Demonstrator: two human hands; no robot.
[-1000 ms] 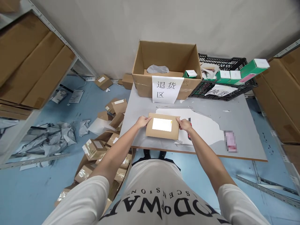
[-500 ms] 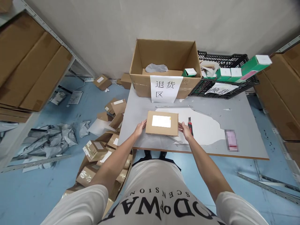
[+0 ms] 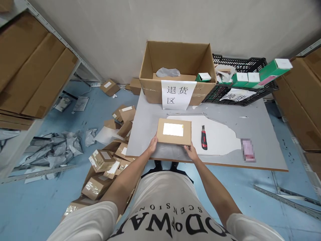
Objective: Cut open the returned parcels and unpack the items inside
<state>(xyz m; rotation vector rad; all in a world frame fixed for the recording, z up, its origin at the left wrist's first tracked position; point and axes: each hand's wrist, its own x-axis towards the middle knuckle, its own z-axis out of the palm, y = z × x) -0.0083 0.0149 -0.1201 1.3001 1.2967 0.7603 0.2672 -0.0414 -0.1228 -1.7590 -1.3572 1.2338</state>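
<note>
**Flat parcel held at the near edge of the table**

Grey table [image 3: 250, 127] stood against a pale wall, blue floor around it; metal shelving with flattened cardboard ran down both sides. Flat brown parcel [image 3: 174, 131] with a white label lay on the table close to its near edge, roughly square to the person; left hand [image 3: 152, 146] was at the parcel's near left corner, fingers curled against its edge; right hand [image 3: 190, 152] was at the near right corner, fingers bent up to the parcel's underside or edge; whether either hand truly clamped the parcel or only steadied it could not be told. Red-and-black box cutter [image 3: 204, 138] lay just right of the parcel, apart from both hands, on a white patch of the tabletop. Open cardboard box [image 3: 178, 57] with a paper sign in Chinese characters sat at the far edge; black plastic crate [image 3: 240, 63] with green-and-white cartons stood beside it on the right. Small brown boxes [image 3: 110, 160] and crumpled grey wrapping [image 3: 50, 150] littered the floor to the left.
</note>
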